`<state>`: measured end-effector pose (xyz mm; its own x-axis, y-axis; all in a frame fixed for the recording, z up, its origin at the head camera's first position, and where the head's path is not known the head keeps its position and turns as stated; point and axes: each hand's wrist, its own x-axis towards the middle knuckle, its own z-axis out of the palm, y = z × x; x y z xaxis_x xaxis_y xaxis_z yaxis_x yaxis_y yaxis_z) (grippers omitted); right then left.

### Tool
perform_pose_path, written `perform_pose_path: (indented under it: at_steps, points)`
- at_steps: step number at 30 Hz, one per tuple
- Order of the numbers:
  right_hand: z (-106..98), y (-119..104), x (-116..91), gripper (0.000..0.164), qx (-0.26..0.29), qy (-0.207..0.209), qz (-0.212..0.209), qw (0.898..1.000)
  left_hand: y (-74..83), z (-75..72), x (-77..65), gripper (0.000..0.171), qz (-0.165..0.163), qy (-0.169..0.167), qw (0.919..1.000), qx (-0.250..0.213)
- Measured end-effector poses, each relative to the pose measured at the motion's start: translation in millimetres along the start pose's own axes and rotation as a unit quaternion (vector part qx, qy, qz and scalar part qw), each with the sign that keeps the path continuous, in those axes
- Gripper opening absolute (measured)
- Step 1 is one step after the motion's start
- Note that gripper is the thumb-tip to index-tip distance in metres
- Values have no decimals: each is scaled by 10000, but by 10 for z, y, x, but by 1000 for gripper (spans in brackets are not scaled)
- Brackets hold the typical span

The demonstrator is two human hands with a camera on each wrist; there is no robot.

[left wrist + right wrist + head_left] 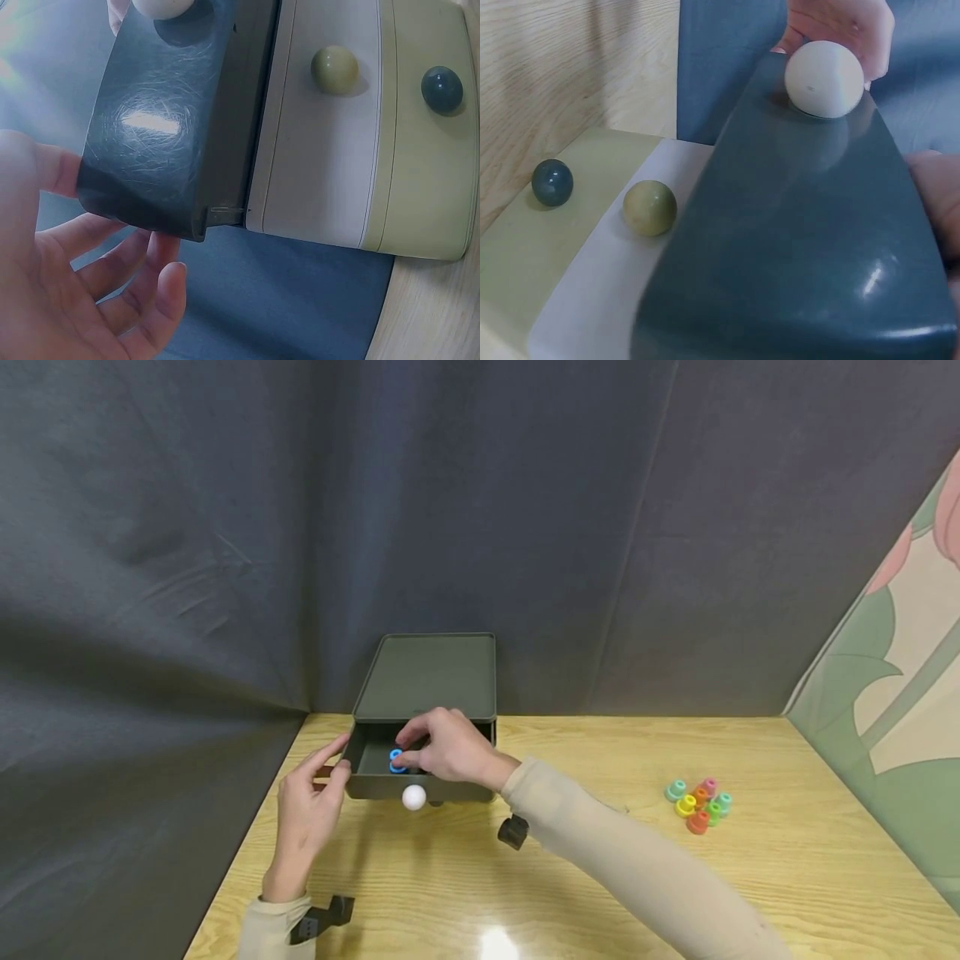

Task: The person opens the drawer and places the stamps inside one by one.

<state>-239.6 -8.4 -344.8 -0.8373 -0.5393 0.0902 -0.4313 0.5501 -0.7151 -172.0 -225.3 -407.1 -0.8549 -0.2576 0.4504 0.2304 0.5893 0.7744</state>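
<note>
A small cabinet (437, 672) with a dark top stands at the back, its dark top drawer (461, 791) pulled out. My left hand (306, 810) holds the drawer's left front corner; in the left wrist view the thumb is at one edge of the drawer front (150, 169) and the fingers at its end. Inside the drawer, my right hand (453, 750) pinches a small blue ringed piece (396, 766) between thumb and fingers, which partly cover it. A white round knob (414, 797) sits on the drawer front. In the right wrist view the drawer front hides most of the right hand.
On the wooden table to the right lies a cluster of several small stepped pieces, including a yellow one (685, 807) and a red one (698, 822). Lower drawers carry a yellowish knob (334, 70) and a dark knob (442, 91). A dark curtain (480, 527) hangs behind.
</note>
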Motion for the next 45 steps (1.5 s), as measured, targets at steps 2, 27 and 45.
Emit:
perform_pose_path:
  at_steps: [2,27,45]
  points:
    - [-26,4,-20,30,129,17,-29,9999,-2,5,3,37,-4,14,10000,-8]
    - [-264,171,-396,21,1429,1136,-383,9825,-10,31,11,37,-6,-1,10000,-44]
    - [-335,424,-771,13,1914,2003,-43,9609,-34,-15,-4,37,-18,18,10000,16]
